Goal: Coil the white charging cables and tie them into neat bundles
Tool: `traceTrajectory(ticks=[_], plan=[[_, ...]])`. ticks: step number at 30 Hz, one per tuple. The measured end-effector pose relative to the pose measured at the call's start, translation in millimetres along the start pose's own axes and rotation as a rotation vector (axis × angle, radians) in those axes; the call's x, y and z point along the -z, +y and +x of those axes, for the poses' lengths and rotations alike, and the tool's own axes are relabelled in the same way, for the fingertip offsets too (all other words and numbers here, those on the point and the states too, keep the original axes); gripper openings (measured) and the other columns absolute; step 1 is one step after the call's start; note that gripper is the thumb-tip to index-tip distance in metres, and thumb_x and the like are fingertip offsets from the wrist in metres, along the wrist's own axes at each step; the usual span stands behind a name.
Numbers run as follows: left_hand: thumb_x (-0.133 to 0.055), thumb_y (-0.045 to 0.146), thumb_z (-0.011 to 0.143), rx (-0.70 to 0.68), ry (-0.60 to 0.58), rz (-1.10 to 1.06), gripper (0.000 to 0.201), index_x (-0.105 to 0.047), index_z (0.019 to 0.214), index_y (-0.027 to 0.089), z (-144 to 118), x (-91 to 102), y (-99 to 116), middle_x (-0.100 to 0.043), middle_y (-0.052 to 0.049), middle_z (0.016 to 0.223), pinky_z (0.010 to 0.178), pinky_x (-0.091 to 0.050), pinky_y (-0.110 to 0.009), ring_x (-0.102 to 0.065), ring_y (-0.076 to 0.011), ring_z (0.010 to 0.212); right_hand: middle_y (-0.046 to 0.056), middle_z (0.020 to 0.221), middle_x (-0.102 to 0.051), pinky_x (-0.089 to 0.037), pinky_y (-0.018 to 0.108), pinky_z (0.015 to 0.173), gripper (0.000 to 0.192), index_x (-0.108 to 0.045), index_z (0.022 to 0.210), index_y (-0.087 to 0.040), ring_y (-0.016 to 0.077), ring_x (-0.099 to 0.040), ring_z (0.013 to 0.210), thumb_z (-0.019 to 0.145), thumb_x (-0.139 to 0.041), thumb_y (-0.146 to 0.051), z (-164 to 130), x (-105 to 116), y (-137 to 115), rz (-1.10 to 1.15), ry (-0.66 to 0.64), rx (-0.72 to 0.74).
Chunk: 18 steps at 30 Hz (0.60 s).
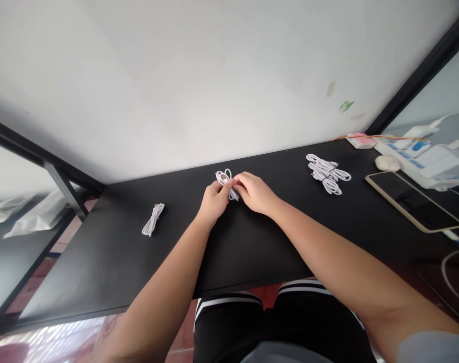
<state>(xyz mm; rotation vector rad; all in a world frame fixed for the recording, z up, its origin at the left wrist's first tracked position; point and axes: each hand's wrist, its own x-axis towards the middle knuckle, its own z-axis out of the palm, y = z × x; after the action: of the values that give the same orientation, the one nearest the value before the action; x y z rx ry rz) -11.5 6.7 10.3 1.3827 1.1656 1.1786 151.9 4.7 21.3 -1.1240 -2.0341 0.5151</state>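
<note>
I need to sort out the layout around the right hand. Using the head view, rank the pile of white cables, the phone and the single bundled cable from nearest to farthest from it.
From the right hand:
1. Pile of white cables, to its right.
2. Single bundled cable, to the left, beyond the left hand.
3. Phone, far right of the table.

head view: left hand (213,200) and right hand (255,192) meet over a black table (112,262), both pinching a coiled white cable (225,182) between the fingertips. bundled cable (153,219) lies alone to the left. pile of cables (328,174) sits to the right, near a phone (413,200) and a white mouse (387,162).
</note>
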Motion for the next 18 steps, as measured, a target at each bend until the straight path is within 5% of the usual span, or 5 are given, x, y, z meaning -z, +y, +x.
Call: traceTrajectory(ticks=[13,18], plan=[[-0.071,0.035,0.080,0.135,-0.090,-0.319,0.023,-0.064,0.083,0.013,1,2.3,5,-0.057,0.000,0.066,0.054,-0.049,-0.024,-0.057,-0.0109,0.057,0.005,0.092,-0.059,-0.041,0.030,0.073,0.013,-0.056,0.087,-0.020,0.0167,-0.055,0.079,0.096,-0.046,-0.019,-1,3,1,0.043,-0.041,-0.045],[-0.067,0.026,0.078,0.123,-0.118,-0.338,0.014,-0.055,0.083,0.019,1,5.1,6,-0.043,0.008,0.053,0.042,-0.041,-0.022,-0.042,-0.0077,0.039,0.004,0.090,-0.060,-0.042,0.030,0.075,0.014,-0.057,0.088,-0.019,0.0162,-0.056,0.080,0.094,-0.045,-0.015,-1,4,3,0.052,-0.061,-0.007]])
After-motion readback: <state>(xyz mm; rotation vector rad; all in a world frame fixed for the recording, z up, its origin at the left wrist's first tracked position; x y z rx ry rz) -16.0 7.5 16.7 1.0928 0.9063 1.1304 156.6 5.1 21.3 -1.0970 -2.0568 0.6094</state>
